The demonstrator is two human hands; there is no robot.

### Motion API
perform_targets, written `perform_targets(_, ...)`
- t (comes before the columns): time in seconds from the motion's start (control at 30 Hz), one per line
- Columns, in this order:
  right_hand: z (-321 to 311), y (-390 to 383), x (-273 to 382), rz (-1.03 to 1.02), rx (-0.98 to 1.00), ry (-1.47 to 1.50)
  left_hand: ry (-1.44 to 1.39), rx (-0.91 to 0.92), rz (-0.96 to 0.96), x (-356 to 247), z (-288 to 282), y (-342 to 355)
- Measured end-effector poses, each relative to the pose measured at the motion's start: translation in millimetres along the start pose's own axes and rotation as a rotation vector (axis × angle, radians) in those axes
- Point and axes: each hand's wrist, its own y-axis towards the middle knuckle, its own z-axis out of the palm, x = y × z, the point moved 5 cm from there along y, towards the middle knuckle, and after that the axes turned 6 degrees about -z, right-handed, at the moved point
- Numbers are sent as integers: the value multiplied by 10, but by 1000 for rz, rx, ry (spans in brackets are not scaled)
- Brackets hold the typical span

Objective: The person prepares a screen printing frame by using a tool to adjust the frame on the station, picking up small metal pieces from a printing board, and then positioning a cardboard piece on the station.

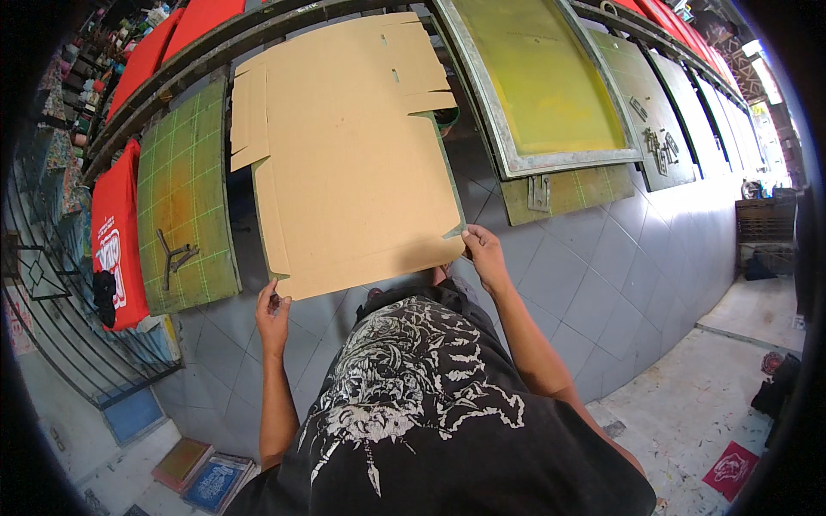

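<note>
A large flat sheet of brown die-cut cardboard [353,163], with slots and flaps along its sides, stretches away in front of me. A thin green edge peeks out from under its right side. The near left corner is pinched between the thumb and fingers of my left hand [274,316]. At the near right corner, my right hand [486,256] grips the sheet with the thumb on top. The fingers beneath the cardboard are partly hidden.
To the left lies a green gridded board [185,198] with a metal bracket [175,256], beside red fabric [116,232]. A yellow-mesh screen frame [551,77] rests at the right, near a board with metal hardware [661,148]. Framed screens [215,482] lie on the floor.
</note>
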Motion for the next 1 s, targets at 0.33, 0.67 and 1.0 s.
perform_targets(0.33, -9, 2, 2, -26, 20, -12, 24, 10, -8, -2, -27, 5)
perform_targets(0.67, -52, 20, -20, -75, 50, -74, 12, 20, 41, -49, -24, 18)
perform_targets(1.0, -69, 33, -29, -74, 79, -107, 24, 24, 19, 35, -58, 34)
